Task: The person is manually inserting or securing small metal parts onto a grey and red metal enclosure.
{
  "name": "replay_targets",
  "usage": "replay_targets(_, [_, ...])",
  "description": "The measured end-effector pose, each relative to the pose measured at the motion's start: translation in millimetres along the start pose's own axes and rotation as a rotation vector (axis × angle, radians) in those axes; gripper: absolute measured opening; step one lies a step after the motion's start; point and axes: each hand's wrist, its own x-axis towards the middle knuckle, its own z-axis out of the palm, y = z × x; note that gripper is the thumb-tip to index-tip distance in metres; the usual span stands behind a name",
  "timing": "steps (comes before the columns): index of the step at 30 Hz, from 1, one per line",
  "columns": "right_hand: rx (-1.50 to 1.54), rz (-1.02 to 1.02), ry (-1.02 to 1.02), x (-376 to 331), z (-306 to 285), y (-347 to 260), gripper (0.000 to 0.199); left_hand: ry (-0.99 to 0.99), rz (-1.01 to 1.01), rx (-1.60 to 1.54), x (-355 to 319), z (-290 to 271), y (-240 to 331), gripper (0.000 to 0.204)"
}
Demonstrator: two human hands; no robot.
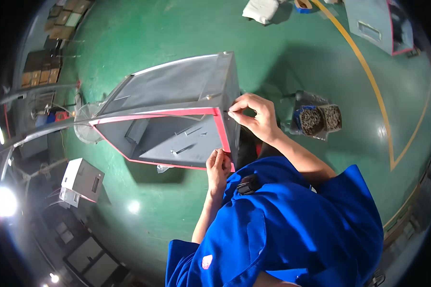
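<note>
A grey metal cabinet point(177, 83) stands in front of me, with a red strip point(220, 126) along the rim of its open side. At the near right corner of that rim, my left hand point(217, 170) has its fingers closed against the red edge; whatever lies between them is hidden. My right hand point(257, 117) is pinched at the outer right wall of the cabinet, thumb and forefinger together by a small dark spot. What they hold is too small to name. Inside the cabinet lie a bolt-like metal piece point(182, 149) and several small metal pieces.
Right of the cabinet, a stand carries two open bags of small metal fasteners point(311, 119). A pedestal fan point(87, 122) stands left, near a white box-shaped unit point(84, 179). Another grey cabinet point(371, 26) is far right, beyond a yellow floor line point(364, 62). A white bag point(261, 9) lies at the back.
</note>
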Motion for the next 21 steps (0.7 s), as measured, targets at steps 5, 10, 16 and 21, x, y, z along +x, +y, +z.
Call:
replay_targets(5, [0.071,0.1,0.011,2,9,30,0.011,0.018,0.053,-0.029,19,-9,-17,0.028])
replay_targets(10, [0.085,0.178,0.011,10,14,51,0.009,0.056,0.083,-0.046,39,-8,-21,0.03])
replay_targets(16, [0.184,0.257,-0.014,15,22,71,0.009,0.098,0.056,-0.091,53,-9,-17,0.029])
replay_targets(21, [0.285,0.323,-0.037,22,28,78,0.008,0.1,0.057,-0.104,67,-11,-16,0.028])
